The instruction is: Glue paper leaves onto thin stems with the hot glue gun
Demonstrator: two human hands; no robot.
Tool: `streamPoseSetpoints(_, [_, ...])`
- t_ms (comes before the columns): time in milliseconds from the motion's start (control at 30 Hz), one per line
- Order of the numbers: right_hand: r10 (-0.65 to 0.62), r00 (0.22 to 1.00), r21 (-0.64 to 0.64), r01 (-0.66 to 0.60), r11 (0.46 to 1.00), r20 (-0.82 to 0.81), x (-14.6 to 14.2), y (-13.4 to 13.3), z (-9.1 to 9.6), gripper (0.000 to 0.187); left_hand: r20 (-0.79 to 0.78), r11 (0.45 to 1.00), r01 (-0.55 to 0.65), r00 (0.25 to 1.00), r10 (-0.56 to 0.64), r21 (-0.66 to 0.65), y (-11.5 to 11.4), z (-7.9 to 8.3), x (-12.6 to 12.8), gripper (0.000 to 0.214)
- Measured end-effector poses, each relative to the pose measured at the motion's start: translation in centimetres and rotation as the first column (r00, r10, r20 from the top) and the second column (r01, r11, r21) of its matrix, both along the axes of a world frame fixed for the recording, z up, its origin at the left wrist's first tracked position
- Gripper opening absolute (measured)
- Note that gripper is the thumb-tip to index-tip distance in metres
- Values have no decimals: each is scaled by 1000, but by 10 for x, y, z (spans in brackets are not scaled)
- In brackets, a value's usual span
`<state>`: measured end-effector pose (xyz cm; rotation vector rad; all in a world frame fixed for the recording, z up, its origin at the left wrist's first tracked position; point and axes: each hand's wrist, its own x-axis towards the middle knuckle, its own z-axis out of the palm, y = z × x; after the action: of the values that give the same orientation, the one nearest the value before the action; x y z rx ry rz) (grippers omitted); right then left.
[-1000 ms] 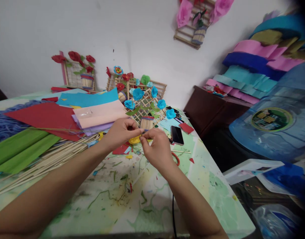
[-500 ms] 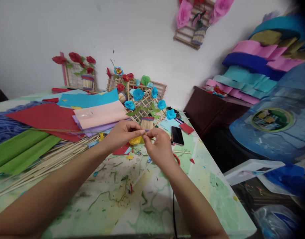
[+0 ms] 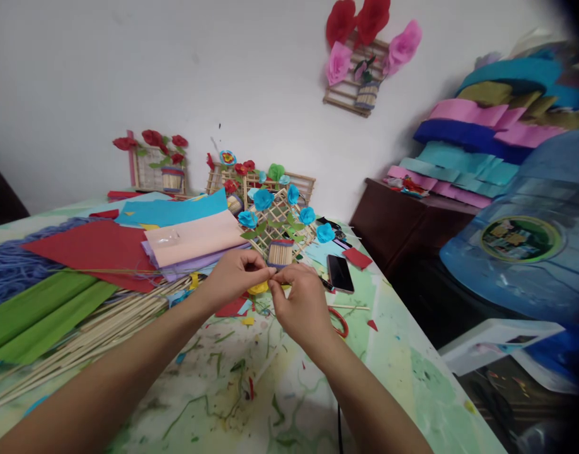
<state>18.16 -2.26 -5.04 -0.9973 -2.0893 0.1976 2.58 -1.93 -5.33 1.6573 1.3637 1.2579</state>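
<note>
My left hand (image 3: 239, 275) and my right hand (image 3: 301, 299) meet at their fingertips above the middle of the table. Thumb and fingers are pinched together on each hand, around something too small and hidden to make out. Just below the left fingertips shows a yellow paper flower (image 3: 258, 288), partly covered by the hands; whether it is held or lies on the table I cannot tell. Right behind the fingers stands a small stick basket (image 3: 280, 253) with a red and blue rim, fixed to a lattice (image 3: 277, 214) with blue paper flowers (image 3: 263, 199) and green leaves.
Thin sticks (image 3: 128, 306), green paper (image 3: 43, 309), red paper (image 3: 95, 249) and pink paper (image 3: 195, 236) lie left. To the right are a phone (image 3: 340, 273), red-handled scissors (image 3: 339, 321) and a red scrap (image 3: 357, 258). A large blue water bottle (image 3: 511, 233) stands beyond the table edge.
The view has tilted upward, so the table and hands sit lower in the picture and more of the wall decoration shows. Both hands keep their fingertips pinched together at about the same spot.
</note>
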Motion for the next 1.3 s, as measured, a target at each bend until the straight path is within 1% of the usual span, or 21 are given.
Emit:
streamPoseSetpoints(167, [16, 1000, -1, -16, 1000, -9, -1, 0, -1, 14, -21, 1000, -10, 1000, 10, -3, 2, -2, 0, 29])
streamPoseSetpoints(267, [20, 999, -26, -21, 999, -48, -1, 2, 0, 14, -22, 1000, -5, 1000, 5, -6, 2, -2, 1, 29])
streamPoseSetpoints(400, [0, 996, -91, -8, 996, -92, 0, 7, 0, 15, 73, 992, 118, 991, -116, -32, 1, -1, 1, 28])
streamPoseSetpoints(467, [-10, 995, -110, -1, 994, -98, 1, 10, 0, 13, 103, 989, 145, 985, -141, -29, 1, -1, 0, 28])
streamPoseSetpoints(633, [-10, 995, -93, 1, 996, -95, 1, 10, -1, 11, 116, 992, 119, 987, -113, -49, 1, 1, -4, 26])
streamPoseSetpoints(800, [-1, 996, -75, -6, 997, -92, 1, 6, 0, 11, 130, 998, 45, 991, -39, -50, 1, 4, -6, 29])
streamPoseSetpoints(967, [10, 998, -59, -14, 998, -63, 1, 3, 1, 12, 101, 998, 31, 995, -26, -54, 1, 4, -6, 30])
streamPoseSetpoints(1133, [13, 998, -63, -18, 998, -69, 0, 2, 0, 13, 67, 1000, 8, 998, -7, -27, 1, 3, -6, 29])
streamPoseSetpoints(1300, [18, 998, -64, -22, 998, -68, -1, 3, 0, 12, 77, 999, 11, 997, -9, -32, 2, 2, -6, 30])
